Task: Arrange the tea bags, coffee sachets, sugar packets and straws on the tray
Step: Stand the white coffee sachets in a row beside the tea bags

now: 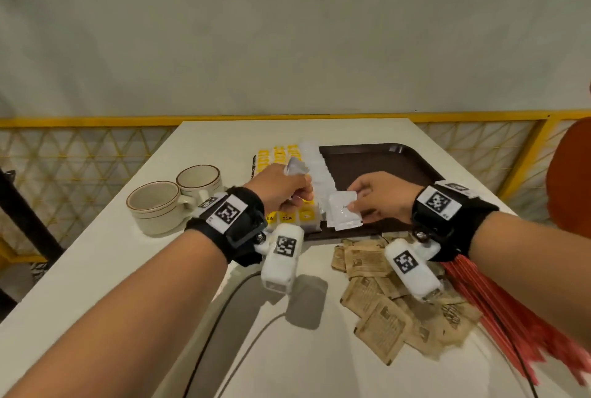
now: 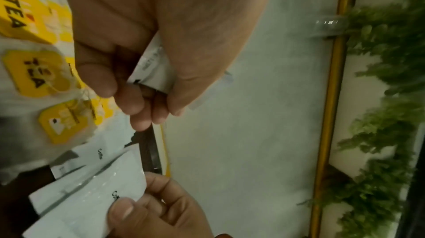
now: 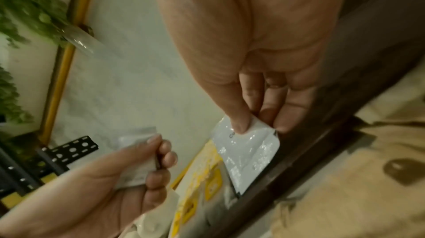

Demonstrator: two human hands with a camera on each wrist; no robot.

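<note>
The white surface (image 1: 96, 269) carries a brown tray (image 1: 377, 161) at 12 o'clock. I judge the white-sachet row in progress, beside the tea bags (image 1: 278, 154). My right hand (image 1: 383, 196) pinches a white sachet (image 1: 343, 210) at the tray's near edge; my left hand (image 1: 281, 190) has its fingers clamped on spare sachets (image 1: 295, 166). Next: lay it flush. Brown packets (image 1: 393, 311) and red straws (image 1: 511, 317) wait at 5 o'clock.

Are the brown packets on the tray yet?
No, the brown packets lie in a heap on the table, in front of the tray.
</note>
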